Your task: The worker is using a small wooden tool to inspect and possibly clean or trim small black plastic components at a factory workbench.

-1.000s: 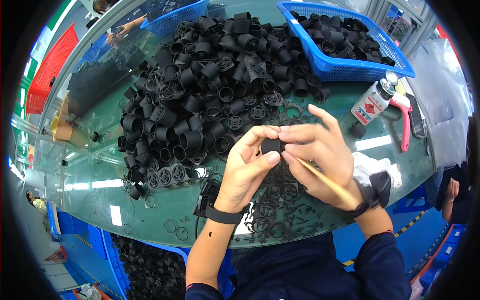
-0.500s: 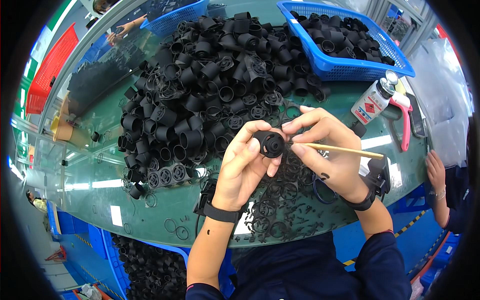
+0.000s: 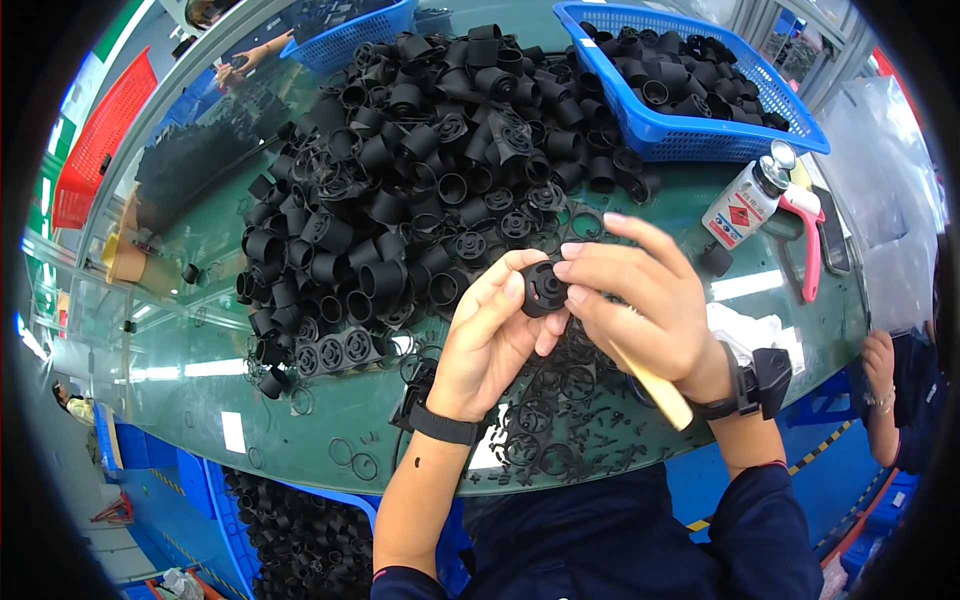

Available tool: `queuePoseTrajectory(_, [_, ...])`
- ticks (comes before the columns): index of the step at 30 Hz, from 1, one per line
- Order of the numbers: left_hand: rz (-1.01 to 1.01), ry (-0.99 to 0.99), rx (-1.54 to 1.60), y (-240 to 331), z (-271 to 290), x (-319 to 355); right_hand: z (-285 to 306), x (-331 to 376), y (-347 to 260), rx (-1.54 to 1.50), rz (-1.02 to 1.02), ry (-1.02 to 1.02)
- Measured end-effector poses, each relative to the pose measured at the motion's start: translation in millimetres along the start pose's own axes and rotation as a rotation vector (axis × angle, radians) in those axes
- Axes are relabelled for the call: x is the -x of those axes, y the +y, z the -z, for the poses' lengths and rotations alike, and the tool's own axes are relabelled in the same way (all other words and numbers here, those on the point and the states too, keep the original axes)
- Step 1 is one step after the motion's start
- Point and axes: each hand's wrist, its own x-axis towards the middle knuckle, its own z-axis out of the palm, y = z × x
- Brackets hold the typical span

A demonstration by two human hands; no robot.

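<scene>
My left hand (image 3: 478, 335) is closed around a black cylindrical plastic part (image 3: 543, 290), its slotted round end turned up toward me. My right hand (image 3: 655, 290) keeps a thin tool with a pale yellow handle (image 3: 660, 392) against its palm, the handle slanting down out of the hand. Fingertips of the right hand touch the edge of the black part. The tool's working end is hidden by the fingers. Beneath both hands lie loose black rings (image 3: 523, 450) and small black scraps (image 3: 605, 432) on the green tabletop (image 3: 300, 440).
A heap of black cylindrical parts (image 3: 390, 160) covers the table beyond my hands. Behind it at right sits a blue basket (image 3: 690, 145) of similar parts. A white bottle (image 3: 738, 210) and a pink-handled tool (image 3: 811, 250) lie to the right, near another person's hand (image 3: 878, 362).
My right hand has swung its tool from pointing right to slanting downward, and its fingers have come onto the black part. The left hand has turned the part slightly.
</scene>
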Motion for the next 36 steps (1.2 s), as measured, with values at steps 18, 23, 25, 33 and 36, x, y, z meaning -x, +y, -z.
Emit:
queuePoseTrajectory(18, [-0.155,0.024,-0.190,3,-2,-1,-1,2,-4,-0.838,-0.995,0.142])
queuePoseTrajectory(23, [-0.228,0.095,-0.343,5,-7,-1,2,-3,-2,-0.904,-0.982,0.079])
queuePoseTrajectory(25, [-0.291,0.174,-0.508,3,-11,-1,-1,-2,1,-0.865,-0.968,0.065])
queuePoseTrajectory(33, [-0.229,0.338,-0.877,1,0,-2,14,-6,5,-0.651,-0.792,-0.601])
queuePoseTrajectory(36, [-0.510,0.517,-1.208,9,5,-6,44,-13,26,-0.867,-0.831,-0.895])
